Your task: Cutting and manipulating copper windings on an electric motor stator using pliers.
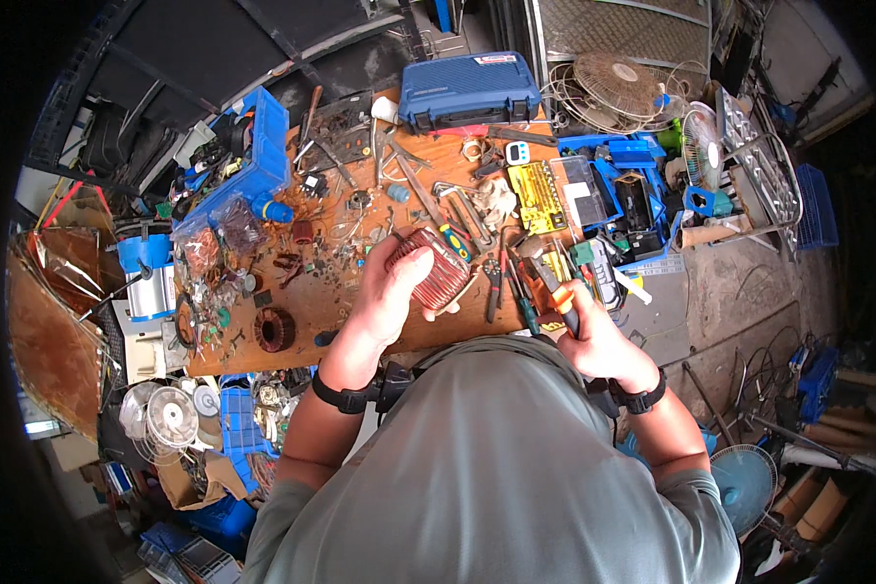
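My left hand (pixel 384 300) is closed round a reddish-brown ribbed motor core (pixel 442 276), held over the front of the wooden bench (pixel 360 329) with its grooved side up. To the right, my right hand (pixel 599 341) grips pliers (pixel 553 289) by orange and black handles; their jaws point up and left, apart from the core. Just beyond the core lies a yellow and green handled tool (pixel 455 243). Several screwdrivers and other hand tools lie between my hands. A round copper-coloured stator (pixel 273 329) rests near the front left edge of the bench.
At the back stands a blue toolbox (pixel 472 90). A yellow bit case (pixel 536 198) lies right of centre, a blue crate (pixel 263 146) of parts at left. Loose scraps cover the bench's left side. Old fans, including a rusty one (pixel 613 83), stand around the bench.
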Available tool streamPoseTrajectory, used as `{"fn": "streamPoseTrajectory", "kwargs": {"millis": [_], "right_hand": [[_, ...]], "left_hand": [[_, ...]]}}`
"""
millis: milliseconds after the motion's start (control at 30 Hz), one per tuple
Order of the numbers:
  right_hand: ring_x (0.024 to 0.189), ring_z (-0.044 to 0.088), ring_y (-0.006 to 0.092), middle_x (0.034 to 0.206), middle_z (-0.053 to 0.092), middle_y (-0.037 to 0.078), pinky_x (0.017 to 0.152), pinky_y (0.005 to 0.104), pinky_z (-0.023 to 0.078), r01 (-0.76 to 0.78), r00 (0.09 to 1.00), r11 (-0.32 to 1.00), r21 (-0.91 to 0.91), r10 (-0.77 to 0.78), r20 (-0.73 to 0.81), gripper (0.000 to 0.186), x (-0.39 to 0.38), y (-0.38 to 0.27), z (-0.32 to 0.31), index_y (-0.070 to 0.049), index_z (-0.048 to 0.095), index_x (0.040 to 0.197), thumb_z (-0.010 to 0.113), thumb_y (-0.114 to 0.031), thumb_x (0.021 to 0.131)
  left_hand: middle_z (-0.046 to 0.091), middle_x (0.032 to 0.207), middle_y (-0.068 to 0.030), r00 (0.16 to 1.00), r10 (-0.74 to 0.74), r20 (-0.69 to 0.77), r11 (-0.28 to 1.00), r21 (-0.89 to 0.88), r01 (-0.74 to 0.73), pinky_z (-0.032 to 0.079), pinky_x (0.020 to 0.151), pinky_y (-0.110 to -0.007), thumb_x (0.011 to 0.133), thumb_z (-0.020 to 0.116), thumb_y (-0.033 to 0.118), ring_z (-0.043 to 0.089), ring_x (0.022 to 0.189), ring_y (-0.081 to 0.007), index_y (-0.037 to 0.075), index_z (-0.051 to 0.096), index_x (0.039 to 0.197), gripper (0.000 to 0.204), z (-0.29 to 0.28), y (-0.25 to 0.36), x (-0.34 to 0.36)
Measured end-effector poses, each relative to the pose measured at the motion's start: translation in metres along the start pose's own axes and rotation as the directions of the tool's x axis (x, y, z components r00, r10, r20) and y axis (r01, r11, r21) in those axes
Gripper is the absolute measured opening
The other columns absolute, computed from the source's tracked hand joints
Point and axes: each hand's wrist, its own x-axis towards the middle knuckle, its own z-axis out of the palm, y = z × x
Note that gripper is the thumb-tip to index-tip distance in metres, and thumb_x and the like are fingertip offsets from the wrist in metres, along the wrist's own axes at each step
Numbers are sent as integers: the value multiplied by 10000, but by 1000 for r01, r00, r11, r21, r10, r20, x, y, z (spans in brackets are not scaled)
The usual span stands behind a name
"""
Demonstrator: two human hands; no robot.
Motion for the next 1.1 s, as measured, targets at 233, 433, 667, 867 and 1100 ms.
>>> {"fn": "streamPoseTrajectory", "kwargs": {"millis": [233,433,667,867,1100], "right_hand": [[1221,564,384,1307,556,251,1039,436,467,156,984,936,-315,-174,-32,863,7,-43,6,-9,297,1514,505,118,686],[1196,560,410,1281,555,243,1043,432,461,213,960,873,-438,-271,-72,872,13,-50,16,-6,322,1508,525,122,670],[1167,561,402,1282,533,240,1006,438,479,162,967,876,-454,-233,-104,870,13,-62,16,-9,324,1502,509,141,665],[1159,554,428,1244,533,259,1011,461,475,166,961,838,-520,-256,-105,853,13,-65,14,12,328,1488,502,147,664],[1162,557,411,1243,544,229,1005,458,478,162,975,841,-517,-217,-48,859,12,-73,18,8,329,1491,493,151,660]], "left_hand": [[655,752,-30,928,354,-120,862,427,-273,479,582,-269,906,723,250,604,644,-98,-5,605,907,282,14,23,3],[671,732,-60,884,458,-95,779,521,-348,494,608,-284,891,744,272,624,656,-111,2,610,880,302,17,37,-1],[671,705,-66,874,469,-126,789,505,-350,502,614,-293,869,762,288,638,659,-117,2,619,859,320,15,40,-8],[689,724,-83,873,474,-111,773,528,-352,507,612,-298,867,760,296,658,660,-130,5,621,859,322,14,36,-11],[684,700,-85,884,459,-91,767,542,-343,504,602,-305,866,758,322,668,647,-145,8,619,848,344,14,35,-13]]}}
